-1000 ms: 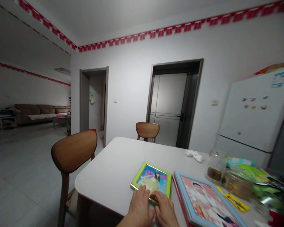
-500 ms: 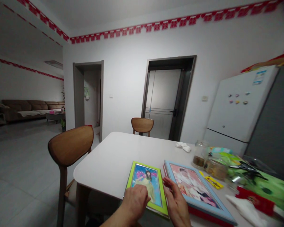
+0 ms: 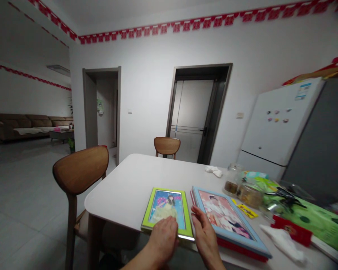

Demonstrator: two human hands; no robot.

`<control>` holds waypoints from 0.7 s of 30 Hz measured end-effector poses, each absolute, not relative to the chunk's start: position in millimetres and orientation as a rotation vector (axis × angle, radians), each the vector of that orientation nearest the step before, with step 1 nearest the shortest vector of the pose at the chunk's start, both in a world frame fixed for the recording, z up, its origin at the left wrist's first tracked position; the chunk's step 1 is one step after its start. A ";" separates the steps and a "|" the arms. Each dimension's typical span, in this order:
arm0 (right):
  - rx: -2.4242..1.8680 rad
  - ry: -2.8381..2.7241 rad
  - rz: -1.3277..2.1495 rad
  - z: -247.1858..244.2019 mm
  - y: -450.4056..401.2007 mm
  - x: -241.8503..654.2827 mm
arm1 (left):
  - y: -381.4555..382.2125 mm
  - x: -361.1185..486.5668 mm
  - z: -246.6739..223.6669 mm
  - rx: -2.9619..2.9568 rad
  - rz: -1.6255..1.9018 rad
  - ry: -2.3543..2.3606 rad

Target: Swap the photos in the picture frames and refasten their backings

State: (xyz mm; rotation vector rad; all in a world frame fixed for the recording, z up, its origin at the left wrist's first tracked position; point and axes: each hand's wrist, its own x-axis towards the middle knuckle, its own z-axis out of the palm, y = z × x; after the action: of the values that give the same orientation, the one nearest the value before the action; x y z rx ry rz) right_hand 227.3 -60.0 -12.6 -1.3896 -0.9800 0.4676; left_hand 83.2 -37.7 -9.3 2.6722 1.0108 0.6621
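Observation:
A green-framed picture (image 3: 187,221) lies at the near edge of the white table (image 3: 124,180), its front edge slightly over the side. My left hand (image 3: 165,234), fingers curled, rests at the frame's front edge over the lower part of the picture; what its fingertips hold, if anything, is hidden. Between this frame and a larger blue-framed picture (image 3: 228,217) is my right hand (image 3: 204,234), its fingers extended and slightly bent beside the green frame's right edge. The blue frame lies on something red.
Right of the blue frame are glass jars (image 3: 232,180), a yellow packet (image 3: 247,211), a red packet (image 3: 291,229), white tissue (image 3: 284,243) and green bags (image 3: 321,225). Crumpled tissue (image 3: 213,171) lies farther back. Wooden chairs stand left (image 3: 83,168) and behind (image 3: 167,145).
My left hand has moved down from the middle of the green-framed picture to its front edge, uncovering more of it. The frame has turned slightly. The whole view has shifted a little.

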 end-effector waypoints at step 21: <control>-1.635 -1.911 0.111 -34.2 -52.0 200.5 | -39.0 11.7 -37.2 1.935 0.993 1.409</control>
State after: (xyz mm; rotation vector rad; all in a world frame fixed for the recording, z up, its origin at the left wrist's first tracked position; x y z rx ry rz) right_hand 200.5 -52.0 -34.2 -1.6352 -1.9111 0.1107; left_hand 11.7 -39.0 -37.2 1.9355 1.4087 0.9929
